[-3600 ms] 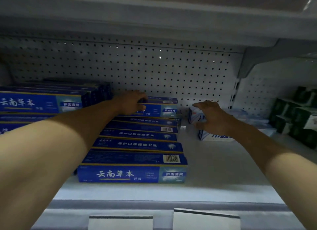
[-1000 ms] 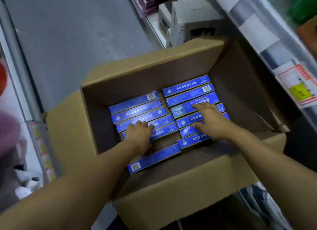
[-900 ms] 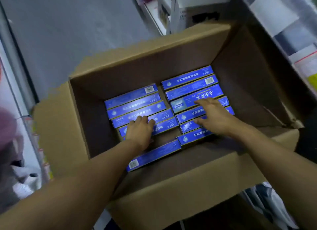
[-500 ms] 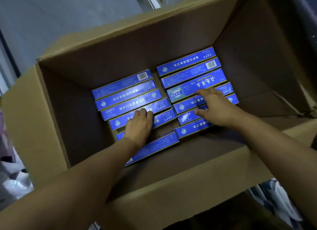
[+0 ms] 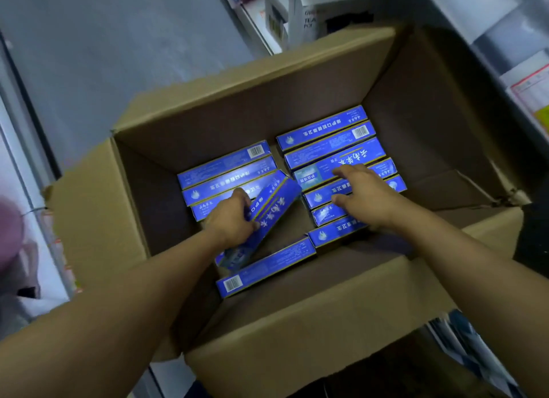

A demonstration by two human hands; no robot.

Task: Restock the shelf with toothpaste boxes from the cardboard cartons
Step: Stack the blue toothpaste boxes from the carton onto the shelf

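Pick-up step: left hand (image 5: pixel 234 219) grips 1 tilted toothpaste box (image 5: pixel 261 219) inside the carton (image 5: pixel 297 332); right hand (image 5: pixel 365 195), fingers spread, rests on boxes beneath it. Next: lift toward the shelf.

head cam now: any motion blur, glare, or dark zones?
Head view: dim, bluish light; glare streak on a toothpaste box in the left row; the tilted box in the left hand is smeared; carton inner walls shadowed; edges bowed by the wide lens.

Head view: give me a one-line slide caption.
Left hand lifts a tilted toothpaste box from the cardboard carton; right hand rests on the other stack.
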